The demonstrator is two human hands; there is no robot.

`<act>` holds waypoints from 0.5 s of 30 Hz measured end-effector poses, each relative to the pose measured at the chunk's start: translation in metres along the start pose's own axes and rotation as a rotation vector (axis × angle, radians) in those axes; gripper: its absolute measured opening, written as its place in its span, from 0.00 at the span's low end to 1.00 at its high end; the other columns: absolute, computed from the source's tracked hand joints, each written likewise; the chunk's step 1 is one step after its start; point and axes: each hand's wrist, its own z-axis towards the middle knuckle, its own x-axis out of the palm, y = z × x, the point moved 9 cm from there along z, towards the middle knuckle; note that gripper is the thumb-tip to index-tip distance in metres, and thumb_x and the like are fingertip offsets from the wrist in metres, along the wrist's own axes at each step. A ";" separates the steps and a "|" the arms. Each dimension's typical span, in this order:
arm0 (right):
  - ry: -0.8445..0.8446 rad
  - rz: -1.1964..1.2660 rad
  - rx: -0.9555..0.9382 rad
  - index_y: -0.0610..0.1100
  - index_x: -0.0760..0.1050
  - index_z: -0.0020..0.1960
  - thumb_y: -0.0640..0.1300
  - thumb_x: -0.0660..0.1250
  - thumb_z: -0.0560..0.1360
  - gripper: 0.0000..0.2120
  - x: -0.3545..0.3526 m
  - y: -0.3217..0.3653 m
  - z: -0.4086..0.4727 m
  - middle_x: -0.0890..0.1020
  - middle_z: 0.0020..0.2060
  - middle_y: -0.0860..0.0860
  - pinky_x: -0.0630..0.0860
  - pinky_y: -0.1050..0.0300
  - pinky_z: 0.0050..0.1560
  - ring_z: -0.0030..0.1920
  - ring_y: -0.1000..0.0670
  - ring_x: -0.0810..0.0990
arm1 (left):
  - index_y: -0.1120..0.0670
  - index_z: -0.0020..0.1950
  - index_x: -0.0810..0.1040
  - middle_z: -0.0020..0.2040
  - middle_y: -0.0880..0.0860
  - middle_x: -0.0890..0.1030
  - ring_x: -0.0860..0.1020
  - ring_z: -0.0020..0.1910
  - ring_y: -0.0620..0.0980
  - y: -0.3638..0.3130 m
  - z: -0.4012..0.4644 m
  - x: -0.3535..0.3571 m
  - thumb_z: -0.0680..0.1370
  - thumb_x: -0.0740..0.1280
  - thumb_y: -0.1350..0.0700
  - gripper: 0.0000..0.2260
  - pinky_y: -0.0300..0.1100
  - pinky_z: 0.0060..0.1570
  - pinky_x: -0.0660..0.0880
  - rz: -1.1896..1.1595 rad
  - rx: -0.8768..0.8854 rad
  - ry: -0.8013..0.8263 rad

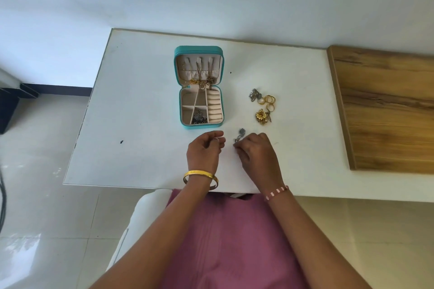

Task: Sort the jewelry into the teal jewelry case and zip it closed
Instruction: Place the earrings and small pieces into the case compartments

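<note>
The white desk (141,101) has lots of bare room at the left of the frame. The teal jewelry case (199,88) lies open in the middle, light but stiff. A small pile of gold rings and charms (264,107) waits to its right. The right hand (256,151) pinches 1 tiny silver earring (240,135) just below the case; it looks light and easy to drop, so hold its hook. The left hand (204,150) has loosely curled fingers, seemingly holding nothing.

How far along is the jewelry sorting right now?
Partly done: the open teal case already holds gold pieces in its lid and a silver piece in a tray compartment. The right hand pinches a silver earring. Left: the pile beside the case, then zipping.
</note>
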 end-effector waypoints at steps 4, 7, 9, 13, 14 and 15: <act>-0.069 0.187 0.203 0.39 0.81 0.48 0.37 0.70 0.71 0.07 -0.013 -0.019 -0.001 0.82 0.39 0.44 0.70 0.61 0.42 0.41 0.45 0.77 | 0.62 0.51 0.79 0.39 0.54 0.80 0.78 0.41 0.50 0.011 -0.002 -0.004 0.76 0.58 0.67 0.11 0.41 0.49 0.77 -0.032 -0.041 -0.002; -0.076 0.235 0.311 0.39 0.78 0.57 0.36 0.67 0.73 0.12 -0.015 -0.025 0.008 0.81 0.43 0.43 0.72 0.61 0.45 0.40 0.49 0.76 | 0.58 0.48 0.79 0.41 0.56 0.80 0.79 0.42 0.51 0.012 -0.002 -0.003 0.76 0.58 0.67 0.10 0.40 0.49 0.77 -0.038 -0.048 -0.005; -0.008 0.221 0.346 0.40 0.75 0.62 0.36 0.64 0.75 0.15 -0.007 -0.027 0.015 0.79 0.47 0.42 0.70 0.63 0.47 0.44 0.48 0.77 | 0.57 0.47 0.78 0.42 0.57 0.80 0.79 0.42 0.51 0.012 -0.001 -0.001 0.76 0.59 0.67 0.10 0.40 0.49 0.77 -0.043 -0.046 0.000; 0.036 0.187 0.347 0.39 0.78 0.55 0.35 0.64 0.75 0.10 0.000 -0.026 0.021 0.78 0.49 0.41 0.67 0.65 0.44 0.47 0.45 0.79 | 0.58 0.50 0.79 0.42 0.56 0.80 0.79 0.41 0.49 0.011 0.000 0.003 0.77 0.59 0.66 0.10 0.40 0.49 0.77 -0.044 -0.050 0.035; 0.029 0.186 0.348 0.39 0.79 0.52 0.35 0.64 0.75 0.08 0.000 -0.026 0.021 0.78 0.48 0.42 0.66 0.66 0.43 0.46 0.45 0.79 | 0.59 0.51 0.78 0.43 0.56 0.80 0.79 0.41 0.49 0.011 0.001 0.003 0.77 0.59 0.66 0.10 0.40 0.49 0.77 -0.046 -0.054 0.044; 0.021 0.185 0.347 0.39 0.79 0.50 0.34 0.65 0.74 0.07 0.000 -0.026 0.020 0.78 0.47 0.42 0.66 0.65 0.42 0.44 0.45 0.78 | 0.59 0.51 0.78 0.44 0.57 0.80 0.79 0.42 0.49 0.011 0.002 0.002 0.77 0.59 0.66 0.10 0.40 0.49 0.77 -0.046 -0.056 0.053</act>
